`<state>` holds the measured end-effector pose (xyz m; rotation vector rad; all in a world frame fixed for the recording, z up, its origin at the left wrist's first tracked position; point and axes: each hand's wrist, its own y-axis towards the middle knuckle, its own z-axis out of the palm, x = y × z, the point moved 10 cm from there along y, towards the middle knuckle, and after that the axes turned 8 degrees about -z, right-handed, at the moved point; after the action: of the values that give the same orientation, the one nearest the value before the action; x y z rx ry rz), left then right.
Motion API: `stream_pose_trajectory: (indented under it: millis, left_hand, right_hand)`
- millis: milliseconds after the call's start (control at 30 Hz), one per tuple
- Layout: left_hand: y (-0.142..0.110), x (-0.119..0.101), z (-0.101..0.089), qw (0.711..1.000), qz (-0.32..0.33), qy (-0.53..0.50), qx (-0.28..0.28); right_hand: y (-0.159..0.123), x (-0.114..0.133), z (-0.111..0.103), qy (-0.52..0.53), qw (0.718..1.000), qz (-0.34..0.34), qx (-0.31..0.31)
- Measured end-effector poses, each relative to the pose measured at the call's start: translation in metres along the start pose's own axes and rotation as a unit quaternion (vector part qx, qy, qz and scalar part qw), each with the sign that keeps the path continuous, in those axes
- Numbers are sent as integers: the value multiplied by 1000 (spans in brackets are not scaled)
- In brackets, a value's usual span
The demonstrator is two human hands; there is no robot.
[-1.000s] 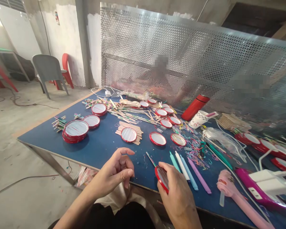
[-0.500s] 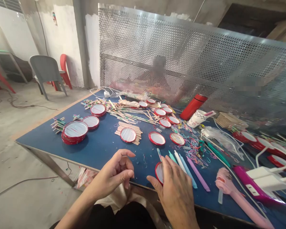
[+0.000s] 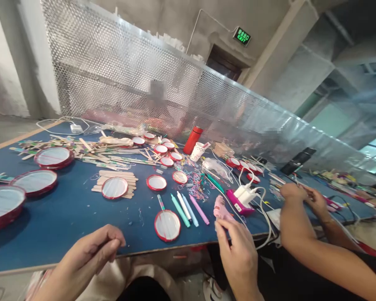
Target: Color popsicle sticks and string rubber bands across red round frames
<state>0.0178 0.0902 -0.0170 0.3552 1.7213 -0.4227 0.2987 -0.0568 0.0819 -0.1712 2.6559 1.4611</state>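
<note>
Right hand is curled loosely, fingertips right up against a pink glue gun, not really gripping it. Left hand is pinched narrow, nothing visible in it, and a red-rimmed lid sits between them on the blue table.

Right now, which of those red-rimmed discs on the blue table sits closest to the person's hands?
The lone red-rimmed disc between the left hand and right hand, just below a thin stick. The other discs lie farther away.
</note>
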Motion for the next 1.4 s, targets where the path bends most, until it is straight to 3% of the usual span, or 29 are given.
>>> stream_pose_trajectory:
  millis: [133,467,667,833,1000,1233,1400]
  left_hand:
    - [-2,-5,-1,1000,16,23,7]
    - [-3,-35,18,993,15,100,56]
    - [13,-32,13,990,-41,113,69]
    - [24,-23,12,990,-72,-6,122]
    - [20,-17,3,990,-62,-87,94]
    - [16,-25,3,988,-36,-116,92]
    - [15,-22,4,984,-15,-152,90]
  right_hand:
    - [-11,-6,-3,-3,1000,-3,1]
    - [11,31,34,19,996,-63,55]
    - [17,8,72,-105,981,-80,145]
    - [15,-12,92,-157,962,-92,202]
    - [9,-15,105,-169,951,-98,239]
    - [7,-17,113,-140,956,-109,234]
    - [21,-8,92,-90,973,-119,176]
